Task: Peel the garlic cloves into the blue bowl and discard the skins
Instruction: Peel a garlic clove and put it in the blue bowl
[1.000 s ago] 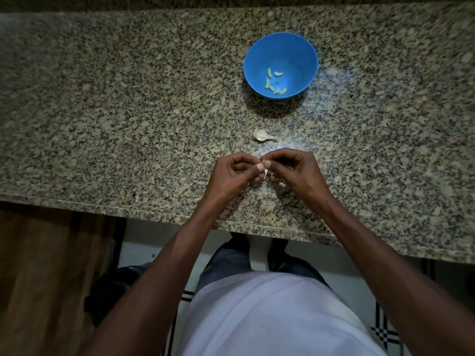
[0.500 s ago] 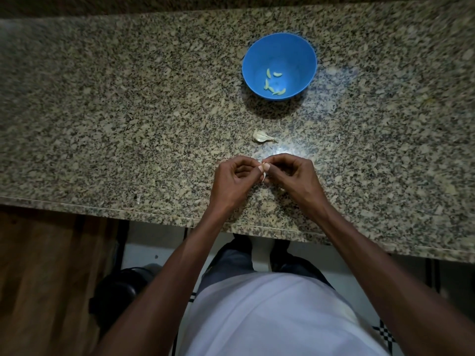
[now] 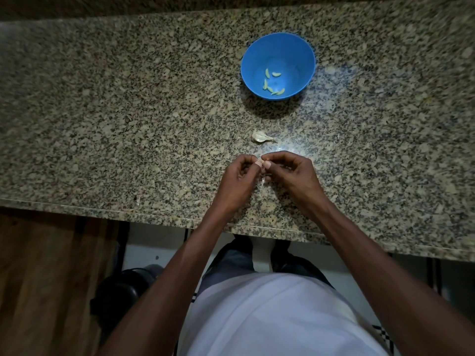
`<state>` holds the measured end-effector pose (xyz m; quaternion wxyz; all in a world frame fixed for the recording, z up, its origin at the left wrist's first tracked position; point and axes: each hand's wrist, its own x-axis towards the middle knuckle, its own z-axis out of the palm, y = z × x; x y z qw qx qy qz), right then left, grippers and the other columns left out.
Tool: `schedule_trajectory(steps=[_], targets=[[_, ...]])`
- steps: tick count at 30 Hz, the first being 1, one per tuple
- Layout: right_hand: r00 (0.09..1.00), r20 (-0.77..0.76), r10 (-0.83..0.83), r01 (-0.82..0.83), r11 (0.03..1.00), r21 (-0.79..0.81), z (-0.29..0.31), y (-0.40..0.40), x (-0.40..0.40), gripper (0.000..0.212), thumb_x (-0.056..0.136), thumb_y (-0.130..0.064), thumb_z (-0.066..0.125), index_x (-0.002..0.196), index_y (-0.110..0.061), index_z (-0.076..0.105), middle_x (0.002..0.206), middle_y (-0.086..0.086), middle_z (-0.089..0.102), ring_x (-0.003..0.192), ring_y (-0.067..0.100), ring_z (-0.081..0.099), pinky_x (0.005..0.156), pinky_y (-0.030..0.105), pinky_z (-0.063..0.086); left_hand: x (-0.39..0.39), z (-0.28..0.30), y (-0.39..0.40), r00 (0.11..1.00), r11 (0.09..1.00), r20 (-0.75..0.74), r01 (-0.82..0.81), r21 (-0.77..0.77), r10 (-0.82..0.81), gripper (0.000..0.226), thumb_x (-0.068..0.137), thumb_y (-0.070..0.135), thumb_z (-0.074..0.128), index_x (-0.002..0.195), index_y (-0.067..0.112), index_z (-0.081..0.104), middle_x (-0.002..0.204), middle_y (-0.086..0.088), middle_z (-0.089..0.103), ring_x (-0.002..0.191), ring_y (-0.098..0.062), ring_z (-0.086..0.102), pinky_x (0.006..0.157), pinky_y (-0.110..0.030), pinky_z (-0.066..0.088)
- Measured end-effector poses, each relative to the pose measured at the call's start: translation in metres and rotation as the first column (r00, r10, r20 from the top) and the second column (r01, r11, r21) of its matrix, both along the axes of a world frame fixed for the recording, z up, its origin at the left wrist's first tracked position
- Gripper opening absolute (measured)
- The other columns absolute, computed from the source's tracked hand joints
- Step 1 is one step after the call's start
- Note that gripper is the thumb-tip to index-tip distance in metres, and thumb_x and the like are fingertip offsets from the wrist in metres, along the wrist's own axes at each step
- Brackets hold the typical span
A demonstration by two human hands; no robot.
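A garlic clove point(image 3: 260, 163) was pinched between the left hand point(image 3: 237, 179) and right hand point(image 3: 291, 176) (skin hanging down), with the blue bowl point(image 3: 299, 51) lying straight beyond, slightly nearer the right.

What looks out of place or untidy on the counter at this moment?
Little. A scrap of skin lies on the counter near its front edge, left of the hands, not yet discarded. The blue bowl stands upright; nothing is spilled.

Blue bowl point(image 3: 298, 55) upright on worktop, several pale peeled cloves point(image 3: 273, 83) at bottom. Unpeeled garlic piece point(image 3: 260, 136) lying nearer, between bowl and small clove point(image 3: 261, 163) pinched at fingers, skin strip dangling below.
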<state>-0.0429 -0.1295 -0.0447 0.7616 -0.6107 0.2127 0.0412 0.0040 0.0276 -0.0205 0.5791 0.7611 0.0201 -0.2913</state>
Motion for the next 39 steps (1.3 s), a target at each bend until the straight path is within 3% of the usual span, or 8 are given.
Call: schedule_trajectory(steps=[5, 8, 12, 17, 23, 30, 35, 39], targets=[[0.999, -0.045, -0.001, 0.002, 1.0, 0.03, -0.003, -0.003, 0.0, 0.019, 0.094, -0.007, 0.076, 0.113, -0.006, 0.077, 0.106, 0.01, 0.079, 0.096, 0.029, 0.077, 0.086, 0.043, 0.064, 0.004, -0.001, 0.003, 0.99, 0.989, 0.003, -0.142, -0.05, 0.142, 0.017, 0.097, 0.011, 0.07, 0.107, 0.0, 0.064, 0.105, -0.021, 0.071, 0.086, -0.016, 0.068, 0.083, -0.033, 0.059], [0.998, -0.059, 0.009, -0.007, 0.999, 0.036, -0.003, -0.005, 0.001, 0.021, 0.094, -0.004, 0.075, 0.115, -0.005, 0.077, 0.106, 0.012, 0.079, 0.095, 0.028, 0.077, 0.085, 0.039, 0.063, 0.006, -0.004, 0.009, 0.983, 0.984, 0.03, -0.178, -0.029, 0.179, 0.007, 0.094, 0.009, 0.073, 0.1, 0.007, 0.069, 0.102, -0.017, 0.073, 0.089, -0.02, 0.071, 0.085, -0.035, 0.061], [0.998, -0.053, 0.03, -0.03, 1.0, 0.006, -0.002, -0.006, 0.003, 0.024, 0.092, -0.001, 0.076, 0.116, -0.004, 0.076, 0.106, 0.012, 0.079, 0.095, 0.025, 0.077, 0.084, 0.035, 0.063, 0.006, -0.007, 0.012, 0.989, 0.99, 0.059, -0.137, 0.029, 0.135, 0.018, 0.09, 0.001, 0.073, 0.098, 0.017, 0.077, 0.099, 0.001, 0.077, 0.097, -0.016, 0.073, 0.092, -0.039, 0.062], [0.999, -0.032, 0.028, -0.028, 1.0, -0.001, 0.002, -0.005, 0.005, 0.027, 0.091, 0.0, 0.077, 0.117, -0.001, 0.074, 0.106, 0.011, 0.079, 0.094, 0.022, 0.077, 0.079, 0.028, 0.061, 0.008, -0.002, 0.011, 0.994, 0.994, 0.041, -0.101, -0.037, 0.102, 0.024, 0.088, 0.013, 0.08, 0.112, 0.011, 0.077, 0.107, -0.001, 0.078, 0.102, -0.016, 0.074, 0.091, -0.034, 0.061], [1.0, -0.007, 0.027, -0.027, 0.999, -0.019, 0.01, -0.005, 0.004, 0.027, 0.09, -0.009, 0.08, 0.115, -0.001, 0.074, 0.106, 0.013, 0.078, 0.096, 0.023, 0.077, 0.078, 0.026, 0.061, 0.008, -0.003, 0.01, 0.988, 0.998, 0.142, -0.056, -0.016, 0.057, 0.013, 0.09, 0.013, 0.078, 0.103, 0.01, 0.077, 0.101, 0.0, 0.078, 0.098, -0.013, 0.075, 0.088, -0.032, 0.062], [0.999, 0.034, 0.042, -0.027, 0.933, -0.359, 0.014, -0.004, 0.008, 0.024, 0.088, -0.016, 0.084, 0.109, -0.011, 0.074, 0.097, 0.0, 0.077, 0.091, 0.009, 0.075, 0.08, 0.025, 0.063, 0.009, -0.003, 0.007, 0.953, 0.99, 0.3, -0.003, 0.143, -0.041, 0.014, 0.093, 0.024, 0.076, 0.104, 0.015, 0.077, 0.095, 0.006, 0.076, 0.088, -0.004, 0.073, 0.079, -0.021, 0.06], [0.984, 0.128, 0.123, -0.037, 0.848, -0.528, 0.015, -0.001, 0.005, 0.023, 0.094, -0.009, 0.076, 0.116, -0.014, 0.071, 0.098, -0.008, 0.074, 0.091, 0.001, 0.071, 0.08, 0.019, 0.06, 0.016, 0.0, 0.007, 0.97, 0.984, 0.236, 0.016, 0.177, -0.059, 0.017, 0.09, 0.025, 0.079, 0.1, 0.012, 0.078, 0.092, 0.003, 0.077, 0.087, -0.007, 0.073, 0.082, -0.024, 0.061], [0.978, 0.153, 0.143, -0.034, 0.83, -0.557, 0.015, -0.002, 0.004, 0.027, 0.094, -0.006, 0.073, 0.12, -0.015, 0.069, 0.099, -0.009, 0.074, 0.094, 0.0, 0.071, 0.08, 0.016, 0.058, 0.018, 0.001, 0.008, 0.974, 0.983, 0.212, 0.045, 0.18, -0.084, 0.009, 0.091, 0.022, 0.078, 0.096, 0.015, 0.078, 0.091, 0.001, 0.077, 0.087, -0.01, 0.074, 0.085, -0.033, 0.063]])
